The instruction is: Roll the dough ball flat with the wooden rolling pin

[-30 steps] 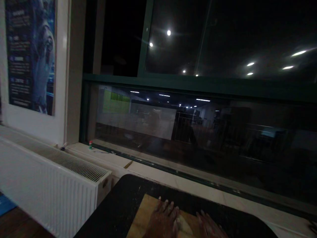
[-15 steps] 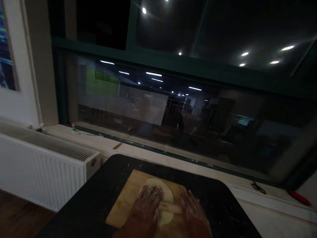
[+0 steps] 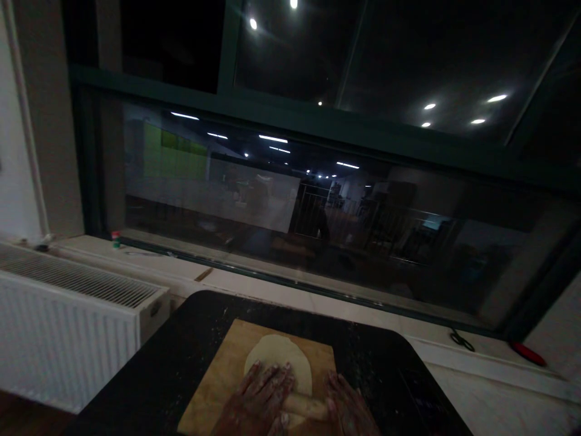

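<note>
A flat round of pale dough lies on a wooden board set on a black table. A wooden rolling pin lies across the near part of the dough. My left hand, dusted with flour, presses flat on the pin's left end, fingers spread over the dough. My right hand rests palm down on the pin's right end. Both wrists run off the bottom edge.
A white radiator stands at the left. A pale windowsill runs behind the table under a dark window, with a small bottle at the left, scissors and a red object at the right.
The view has tipped down and swung right, bringing the board and dough into sight. My hands and the rolling pin have drawn back toward me, uncovering more of the dough.
</note>
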Demonstrator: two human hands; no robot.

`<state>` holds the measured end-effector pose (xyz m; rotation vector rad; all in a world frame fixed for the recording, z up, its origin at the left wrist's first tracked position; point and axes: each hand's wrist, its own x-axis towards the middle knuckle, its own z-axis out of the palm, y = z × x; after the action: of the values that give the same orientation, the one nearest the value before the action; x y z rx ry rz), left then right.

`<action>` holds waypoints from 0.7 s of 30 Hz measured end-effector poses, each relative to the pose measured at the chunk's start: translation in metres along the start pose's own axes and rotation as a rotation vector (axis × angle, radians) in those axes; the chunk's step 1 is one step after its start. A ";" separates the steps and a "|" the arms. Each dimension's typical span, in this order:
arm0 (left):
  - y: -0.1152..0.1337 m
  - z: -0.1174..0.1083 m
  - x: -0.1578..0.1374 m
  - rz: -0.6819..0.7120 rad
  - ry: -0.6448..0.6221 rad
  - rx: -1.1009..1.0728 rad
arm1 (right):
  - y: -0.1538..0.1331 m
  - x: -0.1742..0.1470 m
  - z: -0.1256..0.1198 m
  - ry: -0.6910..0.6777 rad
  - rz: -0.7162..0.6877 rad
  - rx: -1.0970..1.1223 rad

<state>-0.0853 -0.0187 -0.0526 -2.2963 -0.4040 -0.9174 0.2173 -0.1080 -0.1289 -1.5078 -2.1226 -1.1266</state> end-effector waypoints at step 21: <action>-0.047 0.048 0.013 -0.571 -0.528 -0.174 | 0.015 0.192 0.016 -0.465 0.419 0.457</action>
<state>-0.0744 0.0491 -0.0504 -2.6221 -1.2997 -0.5883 0.1564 0.0320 -0.0109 -1.9677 -1.9866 -0.1372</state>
